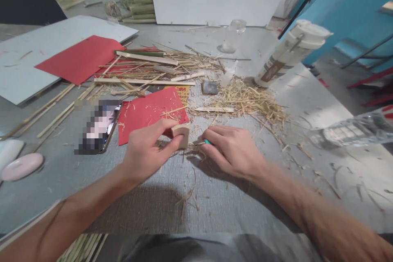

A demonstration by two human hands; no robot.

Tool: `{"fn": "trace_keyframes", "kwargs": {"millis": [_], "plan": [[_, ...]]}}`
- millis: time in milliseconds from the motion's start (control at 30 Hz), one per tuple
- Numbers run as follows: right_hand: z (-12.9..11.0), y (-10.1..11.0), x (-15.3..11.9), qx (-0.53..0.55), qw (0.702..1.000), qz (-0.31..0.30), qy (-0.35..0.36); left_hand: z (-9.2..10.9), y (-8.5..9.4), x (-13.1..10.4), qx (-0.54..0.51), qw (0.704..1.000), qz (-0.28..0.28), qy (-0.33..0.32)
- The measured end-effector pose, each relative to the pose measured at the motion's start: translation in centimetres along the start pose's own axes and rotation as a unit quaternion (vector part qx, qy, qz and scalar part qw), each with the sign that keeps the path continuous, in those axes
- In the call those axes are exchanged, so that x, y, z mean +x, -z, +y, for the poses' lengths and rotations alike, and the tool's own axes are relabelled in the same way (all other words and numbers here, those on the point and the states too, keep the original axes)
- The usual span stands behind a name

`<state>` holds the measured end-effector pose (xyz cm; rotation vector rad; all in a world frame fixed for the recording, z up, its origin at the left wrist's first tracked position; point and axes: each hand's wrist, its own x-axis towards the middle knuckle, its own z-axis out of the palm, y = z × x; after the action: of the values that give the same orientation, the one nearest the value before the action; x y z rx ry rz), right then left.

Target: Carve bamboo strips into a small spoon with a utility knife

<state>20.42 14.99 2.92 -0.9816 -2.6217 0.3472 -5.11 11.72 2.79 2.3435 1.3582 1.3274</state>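
My left hand pinches a small tan block with a flat face between thumb and fingers; it may be wood or bamboo. My right hand is wrapped round a green-handled tool whose thin metal tip points left toward the block. Most of that handle is hidden in my fist, so its exact kind does not show. Just beyond my left hand lies a red sheet strewn with shavings, over a yellow printed sheet. Loose fibres lie on the grey table below my hands.
A phone lies left of the red sheet. Bamboo strips and a straw heap spread behind, with a dark grey block. A tall white bottle, a clear jar and a lying plastic bottle stand around.
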Motion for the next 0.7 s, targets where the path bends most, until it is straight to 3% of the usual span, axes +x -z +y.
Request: {"fn": "trace_keyframes", "kwargs": {"millis": [300,500,600,700], "plan": [[0.0,-0.8,0.2,-0.065,0.998,-0.001,-0.018,-0.2,-0.3,-0.2,-0.032,0.999,-0.017,0.024],[-0.1,-1.4,0.5,-0.13,0.99,-0.038,-0.042,0.2,-0.4,-0.1,-0.037,0.998,-0.017,0.046],[0.2,-1.4,0.6,-0.119,0.991,-0.022,-0.05,-0.1,-0.3,0.1,-0.082,0.99,0.034,0.109],[0.3,-0.9,0.4,-0.068,0.996,0.049,-0.029,-1.3,-0.1,0.5,-0.21,0.949,0.09,0.215]]}}
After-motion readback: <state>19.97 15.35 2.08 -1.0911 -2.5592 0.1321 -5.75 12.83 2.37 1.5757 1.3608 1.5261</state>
